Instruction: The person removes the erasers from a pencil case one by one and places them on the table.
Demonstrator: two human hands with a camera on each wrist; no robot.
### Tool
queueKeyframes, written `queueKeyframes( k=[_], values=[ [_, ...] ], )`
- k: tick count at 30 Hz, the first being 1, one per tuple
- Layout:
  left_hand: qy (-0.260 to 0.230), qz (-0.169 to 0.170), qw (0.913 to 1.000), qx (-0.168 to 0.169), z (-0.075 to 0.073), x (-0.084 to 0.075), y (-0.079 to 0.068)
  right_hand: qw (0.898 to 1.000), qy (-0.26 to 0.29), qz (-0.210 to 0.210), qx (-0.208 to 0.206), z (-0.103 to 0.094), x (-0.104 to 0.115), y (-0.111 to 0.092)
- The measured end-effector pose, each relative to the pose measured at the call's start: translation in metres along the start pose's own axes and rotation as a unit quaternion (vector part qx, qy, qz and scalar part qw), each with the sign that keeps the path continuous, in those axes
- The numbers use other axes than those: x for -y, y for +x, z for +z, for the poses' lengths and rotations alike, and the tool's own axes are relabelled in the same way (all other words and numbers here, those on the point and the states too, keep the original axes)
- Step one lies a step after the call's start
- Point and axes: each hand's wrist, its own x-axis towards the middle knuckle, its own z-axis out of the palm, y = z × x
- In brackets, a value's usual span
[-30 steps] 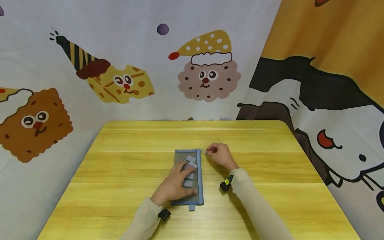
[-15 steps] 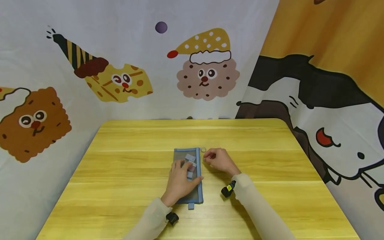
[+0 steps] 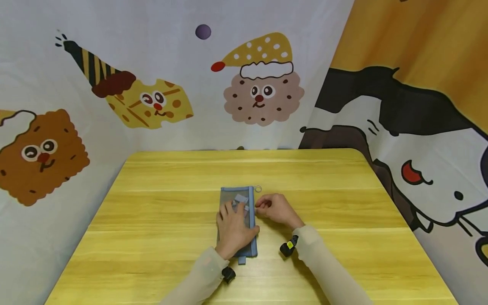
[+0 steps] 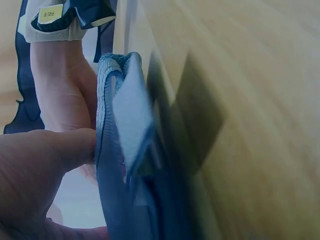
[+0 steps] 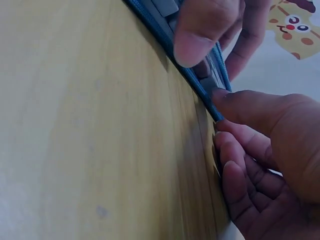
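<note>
A blue-edged mesh zipper pouch (image 3: 253, 245) lies lengthwise on the table, with several small pale blocks (image 3: 241, 198) showing through the mesh. My left hand (image 3: 233, 228) rests on the pouch with its fingers spread and its thumb across the right-hand zip edge. My right hand (image 3: 279, 209) is at that same edge, further up. In the right wrist view its thumb (image 5: 250, 107) and forefinger pinch the pouch's blue edge, and its other fingers are curled. A small ring (image 3: 258, 189) hangs off the pouch's far right corner, apart from both hands. The left hand covers the pouch's middle.
The wooden table (image 3: 167, 203) reaches out on all sides of the pouch. A fabric tab (image 3: 242, 260) sticks out at the pouch's near end. Behind the table hangs a printed curtain (image 3: 160, 34) with cartoon figures.
My right hand has let go of the ring and moved down to the pouch's right edge. The left hand has shifted right, its thumb now over the zip edge.
</note>
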Motion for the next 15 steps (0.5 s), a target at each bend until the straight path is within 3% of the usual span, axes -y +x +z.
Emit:
queueKeyframes(
  k=[9,15],
  values=[
    [-0.034,-0.006,0.9994,0.007,-0.004,0.001,0.0,1.0,0.021,-0.005,-0.011,0.003,0.002,-0.001],
    [-0.054,-0.01,0.9985,0.006,-0.008,0.002,0.001,1.0,0.001,0.012,-0.023,0.003,0.01,-0.004]
  ],
)
